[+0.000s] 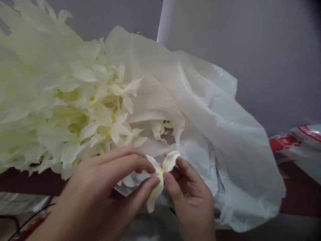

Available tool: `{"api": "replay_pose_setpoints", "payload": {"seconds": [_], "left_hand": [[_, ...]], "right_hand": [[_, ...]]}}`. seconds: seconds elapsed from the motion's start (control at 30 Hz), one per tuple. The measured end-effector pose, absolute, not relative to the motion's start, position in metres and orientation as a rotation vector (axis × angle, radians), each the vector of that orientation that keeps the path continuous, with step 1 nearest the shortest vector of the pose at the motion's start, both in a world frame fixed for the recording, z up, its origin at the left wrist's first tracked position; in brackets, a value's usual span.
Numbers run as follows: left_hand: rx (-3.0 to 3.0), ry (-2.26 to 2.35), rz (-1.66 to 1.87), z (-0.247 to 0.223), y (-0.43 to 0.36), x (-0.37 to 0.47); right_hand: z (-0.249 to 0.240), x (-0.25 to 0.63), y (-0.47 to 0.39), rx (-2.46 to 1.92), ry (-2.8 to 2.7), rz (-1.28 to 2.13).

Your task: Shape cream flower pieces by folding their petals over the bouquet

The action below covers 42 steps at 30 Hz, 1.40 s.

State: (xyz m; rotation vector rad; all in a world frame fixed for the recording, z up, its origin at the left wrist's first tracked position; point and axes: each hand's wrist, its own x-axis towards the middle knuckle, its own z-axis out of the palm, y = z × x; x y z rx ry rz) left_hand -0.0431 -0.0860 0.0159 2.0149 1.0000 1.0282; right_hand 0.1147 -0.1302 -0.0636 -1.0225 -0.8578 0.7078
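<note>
A single cream-white flower [160,172] with several curved petals is between my two hands, low in the centre. My right hand [193,194] pinches it near its middle, between thumb and fingers. From the left, my left hand [107,187] has its thumb and fingertips closed round a petal on the flower's left side. Behind my left hand, a big mass of similar pale flowers [75,97] fills the left of the view. A crumpled white plastic bag [213,117] lies behind and to the right of my right hand, with small blossoms [167,128] showing in its opening.
A dark red surface [301,190] shows at the right, under the bag. A red and white package [286,142] lies at the far right. Behind everything is a grey wall [250,43]. A black cable [32,219] curves at the lower left.
</note>
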Motion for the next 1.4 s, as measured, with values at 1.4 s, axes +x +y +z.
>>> {"api": "replay_pose_setpoints", "payload": {"seconds": [1.4], "left_hand": [[1.888,0.819,1.005,-0.015,-0.081,-0.009]], "right_hand": [[-0.059,0.120,-0.129,-1.222,-1.337,0.060]]}}
